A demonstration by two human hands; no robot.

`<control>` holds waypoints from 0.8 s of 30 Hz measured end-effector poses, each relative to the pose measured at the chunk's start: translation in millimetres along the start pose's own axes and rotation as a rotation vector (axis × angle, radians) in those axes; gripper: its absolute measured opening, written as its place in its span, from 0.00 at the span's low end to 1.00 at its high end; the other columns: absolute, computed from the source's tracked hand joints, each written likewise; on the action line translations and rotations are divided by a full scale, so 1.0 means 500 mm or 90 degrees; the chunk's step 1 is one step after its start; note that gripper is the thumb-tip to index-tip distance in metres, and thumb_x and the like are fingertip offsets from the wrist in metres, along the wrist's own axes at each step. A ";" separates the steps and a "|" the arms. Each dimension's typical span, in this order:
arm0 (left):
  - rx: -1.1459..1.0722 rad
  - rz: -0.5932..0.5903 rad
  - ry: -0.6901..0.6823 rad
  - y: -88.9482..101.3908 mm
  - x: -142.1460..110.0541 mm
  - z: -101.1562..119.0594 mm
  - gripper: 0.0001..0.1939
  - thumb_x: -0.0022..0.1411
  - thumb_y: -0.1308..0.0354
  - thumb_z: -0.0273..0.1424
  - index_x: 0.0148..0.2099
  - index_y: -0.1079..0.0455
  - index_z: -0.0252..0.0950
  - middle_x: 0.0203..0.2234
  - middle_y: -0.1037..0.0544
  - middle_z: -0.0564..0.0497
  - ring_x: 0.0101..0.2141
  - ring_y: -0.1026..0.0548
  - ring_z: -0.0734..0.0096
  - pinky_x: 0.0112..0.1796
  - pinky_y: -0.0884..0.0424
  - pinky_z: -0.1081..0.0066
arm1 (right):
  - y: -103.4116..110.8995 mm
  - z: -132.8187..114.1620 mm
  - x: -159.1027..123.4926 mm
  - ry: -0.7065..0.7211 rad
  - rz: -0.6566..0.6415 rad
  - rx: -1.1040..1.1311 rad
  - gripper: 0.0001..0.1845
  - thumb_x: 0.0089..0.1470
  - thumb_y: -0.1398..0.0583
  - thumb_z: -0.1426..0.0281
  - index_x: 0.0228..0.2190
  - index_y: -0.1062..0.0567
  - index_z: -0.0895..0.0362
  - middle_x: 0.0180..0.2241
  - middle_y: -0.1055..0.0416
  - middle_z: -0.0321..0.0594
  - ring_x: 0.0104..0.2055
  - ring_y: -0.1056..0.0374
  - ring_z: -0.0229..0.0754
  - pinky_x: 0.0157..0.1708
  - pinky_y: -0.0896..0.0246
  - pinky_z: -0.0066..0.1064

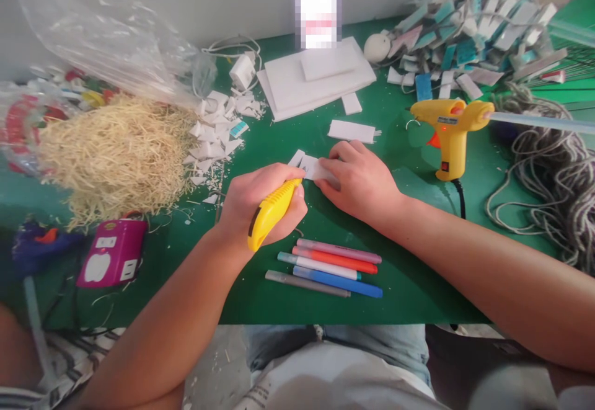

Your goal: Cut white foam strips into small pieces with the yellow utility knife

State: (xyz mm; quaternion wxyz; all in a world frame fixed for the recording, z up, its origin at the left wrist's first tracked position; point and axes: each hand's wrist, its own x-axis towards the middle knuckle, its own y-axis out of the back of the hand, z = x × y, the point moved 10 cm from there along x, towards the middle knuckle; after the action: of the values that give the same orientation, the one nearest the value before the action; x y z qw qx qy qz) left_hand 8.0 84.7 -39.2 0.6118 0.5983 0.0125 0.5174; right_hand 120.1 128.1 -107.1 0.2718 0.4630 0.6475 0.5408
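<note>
My left hand (246, 202) is wrapped round a yellow utility knife (274, 214), its tip end pointing at a small white piece of board (310, 168) on the green table. The blade itself is hard to make out. My right hand (357, 183), fingers bent, presses the right part of that piece down and covers some of it. Just beyond lies another white strip (352, 131). Several markers (337, 252), among them pink, red and blue ones, lie side by side nearer my body.
A yellow glue gun (450, 134) stands at the right beside grey rope (558, 180). White boards (320, 81) lie at the back, with a heap of cut pieces (465, 44) to their right. Straw-like shreds (121, 155), white scraps (214, 131) and a magenta box (114, 252) occupy the left.
</note>
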 end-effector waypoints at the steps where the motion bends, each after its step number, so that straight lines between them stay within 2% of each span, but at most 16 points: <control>1: -0.004 -0.006 0.002 -0.002 0.001 -0.001 0.07 0.63 0.44 0.26 0.41 0.27 0.40 0.32 0.16 0.54 0.29 0.18 0.69 0.32 0.19 0.73 | 0.000 -0.001 -0.001 0.007 0.007 0.001 0.16 0.62 0.42 0.67 0.41 0.18 0.62 0.42 0.28 0.54 0.43 0.38 0.53 0.40 0.37 0.42; 6: -0.022 -0.023 0.017 -0.008 0.005 -0.008 0.07 0.63 0.44 0.25 0.41 0.26 0.39 0.31 0.16 0.53 0.28 0.18 0.69 0.32 0.20 0.73 | -0.003 0.001 -0.002 0.006 0.009 -0.008 0.16 0.61 0.42 0.67 0.41 0.18 0.63 0.42 0.28 0.54 0.43 0.39 0.52 0.40 0.37 0.42; 11: 0.006 0.014 -0.023 0.008 0.000 0.006 0.06 0.60 0.44 0.26 0.37 0.26 0.39 0.27 0.18 0.54 0.25 0.19 0.69 0.27 0.24 0.72 | -0.002 0.000 -0.001 -0.003 -0.005 -0.009 0.16 0.62 0.42 0.67 0.41 0.18 0.63 0.42 0.28 0.55 0.43 0.38 0.53 0.41 0.36 0.43; 14: 0.010 0.032 0.005 0.018 -0.003 0.002 0.06 0.60 0.43 0.26 0.36 0.26 0.39 0.25 0.19 0.55 0.24 0.20 0.69 0.26 0.25 0.72 | -0.001 0.000 -0.002 -0.002 -0.002 -0.007 0.15 0.61 0.42 0.67 0.40 0.18 0.63 0.42 0.28 0.55 0.44 0.38 0.53 0.41 0.36 0.43; 19: -0.022 0.100 0.026 0.029 -0.005 -0.007 0.06 0.64 0.41 0.26 0.42 0.25 0.38 0.33 0.15 0.53 0.30 0.17 0.71 0.34 0.21 0.75 | 0.001 0.001 -0.005 0.015 0.023 -0.004 0.15 0.61 0.42 0.67 0.41 0.18 0.62 0.42 0.28 0.53 0.43 0.39 0.52 0.40 0.37 0.42; 24: -0.025 0.072 0.015 0.005 -0.002 -0.015 0.06 0.64 0.40 0.26 0.43 0.24 0.38 0.35 0.15 0.52 0.32 0.16 0.71 0.38 0.19 0.77 | -0.002 0.003 -0.004 0.007 0.006 -0.007 0.15 0.61 0.41 0.66 0.41 0.18 0.62 0.42 0.28 0.54 0.43 0.39 0.53 0.41 0.37 0.42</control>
State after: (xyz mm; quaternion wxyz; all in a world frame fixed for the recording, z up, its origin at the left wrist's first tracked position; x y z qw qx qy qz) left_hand 1.1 89.0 -40.1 0.5926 0.5798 -0.0242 0.5586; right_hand 121.8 126.8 -108.6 0.2683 0.4615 0.6436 0.5485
